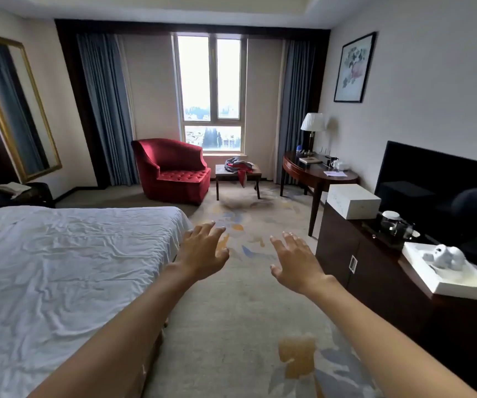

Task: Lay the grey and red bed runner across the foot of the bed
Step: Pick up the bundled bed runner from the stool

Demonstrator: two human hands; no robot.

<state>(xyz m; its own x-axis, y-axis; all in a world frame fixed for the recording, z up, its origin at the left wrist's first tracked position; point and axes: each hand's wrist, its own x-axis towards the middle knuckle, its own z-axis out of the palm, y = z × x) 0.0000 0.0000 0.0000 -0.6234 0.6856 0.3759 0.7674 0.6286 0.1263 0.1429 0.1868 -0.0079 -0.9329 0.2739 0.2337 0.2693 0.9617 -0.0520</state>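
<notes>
Cloth in grey and red, the bed runner, sits in a heap on the small bench below the window. It lies toward the right end of the bench top, and a red end hangs over the front edge. At this distance it looks bunched rather than folded, though I cannot be sure. A red armchair stands just beside the bench's left end.

The bed is well apart from the runner. Its creased white cover is bare, and nothing lies along the edge nearest the dark cabinet, which is probably the foot.

Both hands reach out over the carpet between bed and cabinet. The left hand and right hand each have the fingers spread and hold nothing.

By my judgement the task has hardly begun: the runner has yet to be fetched, shaken out and spread. The bed's head end is cut off at the left, and the runner's pattern and full length cannot be made out.
</notes>
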